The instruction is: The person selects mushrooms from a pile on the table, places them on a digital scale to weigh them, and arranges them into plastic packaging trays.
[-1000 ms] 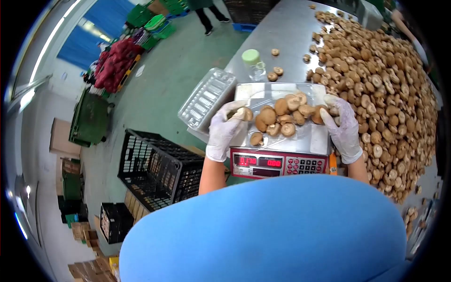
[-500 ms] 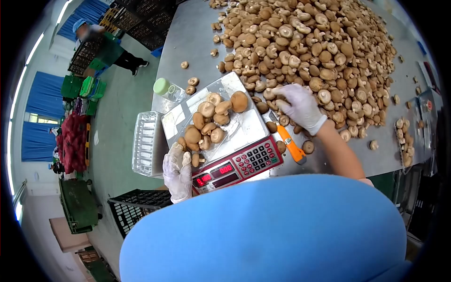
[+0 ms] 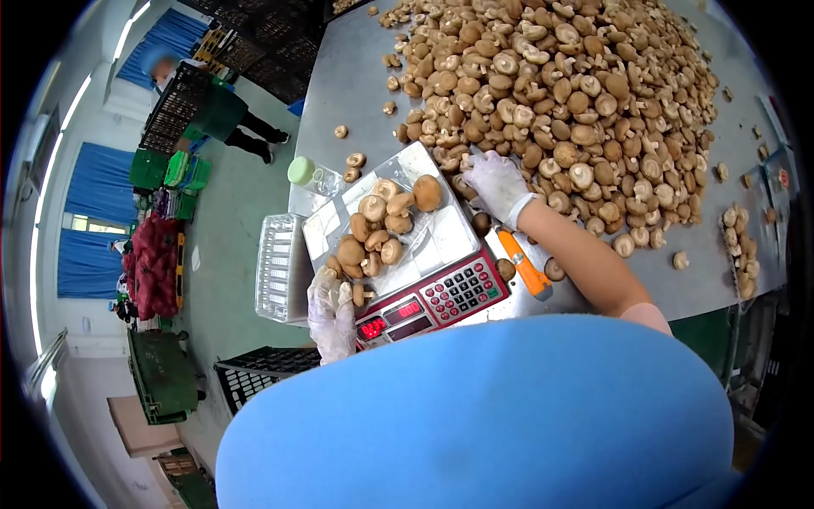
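Several brown mushrooms (image 3: 374, 222) lie in a clear tray on the metal plate of a red scale (image 3: 462, 287) with lit red digits. My left hand (image 3: 331, 312), gloved, is at the near left corner of the scale, beside a mushroom (image 3: 361, 295); its fingers are bunched, and anything inside them is hidden. My right hand (image 3: 498, 183), also gloved, reaches to the near left edge of a big mushroom heap (image 3: 585, 102). Its fingers are bent down onto mushrooms there, and the fingertips are partly hidden. An orange-handled tool (image 3: 524, 265) lies right of the scale.
Left of the scale stand clear plastic trays (image 3: 281, 268) and a green-lidded jar (image 3: 310, 175). A black crate (image 3: 264, 370) is below the table edge. Across the floor, a person (image 3: 212, 106) carries a dark crate. Loose mushrooms (image 3: 741, 246) lie at the right.
My right hand has moved left along the heap's edge, closer to the scale. The view has shifted slightly. The far person has moved, and the scale's digits look different.
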Motion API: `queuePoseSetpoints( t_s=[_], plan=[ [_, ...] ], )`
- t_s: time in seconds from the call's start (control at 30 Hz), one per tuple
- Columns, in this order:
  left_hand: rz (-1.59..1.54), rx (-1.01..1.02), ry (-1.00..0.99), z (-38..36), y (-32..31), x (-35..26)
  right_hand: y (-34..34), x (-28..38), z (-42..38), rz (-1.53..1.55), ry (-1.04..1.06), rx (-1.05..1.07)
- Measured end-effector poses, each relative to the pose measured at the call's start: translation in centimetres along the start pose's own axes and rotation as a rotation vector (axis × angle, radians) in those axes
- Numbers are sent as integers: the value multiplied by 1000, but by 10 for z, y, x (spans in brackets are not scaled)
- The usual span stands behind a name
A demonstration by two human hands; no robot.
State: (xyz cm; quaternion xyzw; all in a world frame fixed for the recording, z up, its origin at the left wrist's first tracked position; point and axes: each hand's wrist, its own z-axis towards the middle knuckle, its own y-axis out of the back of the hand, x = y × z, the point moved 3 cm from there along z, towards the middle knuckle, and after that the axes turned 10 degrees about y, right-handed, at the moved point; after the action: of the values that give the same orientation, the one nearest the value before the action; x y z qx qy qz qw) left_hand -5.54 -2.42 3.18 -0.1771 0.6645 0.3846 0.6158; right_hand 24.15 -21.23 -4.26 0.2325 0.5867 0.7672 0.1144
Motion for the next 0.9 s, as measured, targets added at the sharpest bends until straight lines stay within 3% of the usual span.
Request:
queuePoseSetpoints(
  t_s=[0.07,0.13,0.2,0.27,0.33,0.37,0.43,0.5,0.53,0.63,0.7,0.73,0.77,0.8,0.83,0.87,0.9],
  plan=[
    [78,-9,-18,2,7,4,9,-4,-10,-5,24,-20],
    [374,-22,-168,2,9,-1,20,-10,-16,176,7,-117],
    [311,-78,-134,5,11,14,17,-23,-26,793,-166,-401],
    [244,-132,-103,7,9,17,58,-16,-31,1310,-429,-220],
    [374,-261,-251,4,0,-6,56,-21,-34,1895,-343,-81],
    [408,-277,-282,4,-3,-15,60,-16,-38,1887,-336,-79],
    [419,-302,-330,2,-12,-33,63,-6,-45,2182,-451,-153],
    [379,-306,-498,4,-25,-42,58,2,-48,2158,-437,-121],
    [373,-282,-469,4,-34,-50,51,6,-46,2159,-480,-104],
    [362,-81,-610,7,-71,-67,49,24,-47,2274,-413,90],
    [310,24,-668,-1,-99,-82,57,42,-61,1897,-325,20],
    [294,63,-674,-6,-110,-90,62,49,-68,1540,-188,93],
    [216,153,-636,-11,-121,-94,70,58,-67,1615,-275,232],
    [136,244,-597,-13,-130,-96,58,58,-66,1562,-162,167],
    [204,436,-385,-12,-136,-85,48,60,-63,1504,-56,97],
    [392,285,-611,-14,-137,-86,43,59,-70,1553,-168,149],
    [404,306,-619,-9,-136,-88,41,59,-76,1599,-285,195]
  ],
)
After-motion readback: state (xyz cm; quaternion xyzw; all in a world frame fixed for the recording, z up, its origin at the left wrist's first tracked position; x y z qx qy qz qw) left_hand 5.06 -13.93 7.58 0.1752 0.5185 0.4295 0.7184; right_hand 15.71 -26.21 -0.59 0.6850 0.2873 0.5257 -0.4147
